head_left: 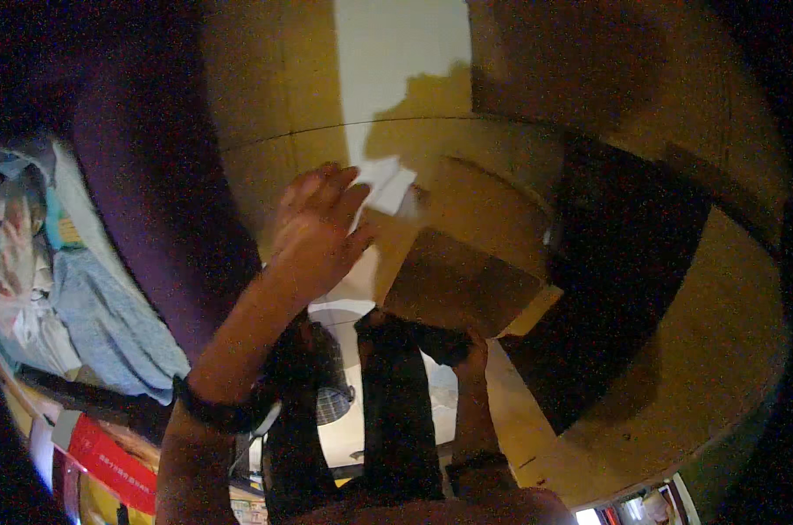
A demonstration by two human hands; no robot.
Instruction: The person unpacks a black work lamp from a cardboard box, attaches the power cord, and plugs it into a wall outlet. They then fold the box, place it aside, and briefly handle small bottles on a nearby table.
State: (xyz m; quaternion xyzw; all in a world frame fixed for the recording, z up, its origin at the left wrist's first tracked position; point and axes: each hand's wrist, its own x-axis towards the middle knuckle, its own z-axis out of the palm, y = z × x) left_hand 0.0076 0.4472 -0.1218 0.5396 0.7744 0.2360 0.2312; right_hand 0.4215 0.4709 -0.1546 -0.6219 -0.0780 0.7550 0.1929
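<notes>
My left hand (322, 227) reaches forward over a sunlit yellowish-brown surface, its fingers stretched and the thumb apart. Close to its fingertips is a small white piece (389, 185), perhaps folded paper or cloth. A flat-sided brown box (462, 282), apparently cardboard, sits right of that hand, tilted in the view. My right hand (475, 354) is closed at the box's near lower edge and seems to grip it, though most of its fingers are hidden. A black shape (440, 341) lies just left of the right hand; I cannot make out what it is.
Below are my dark-trousered legs (396, 402) and a meshed grey basket-like thing (333, 398). At left, blue-grey cloth (108, 315) and plastic bags (20, 262) lie past a dark purple edge (143, 175). A red box (108, 459) stands lower left. A dark panel (632, 262) lies at right.
</notes>
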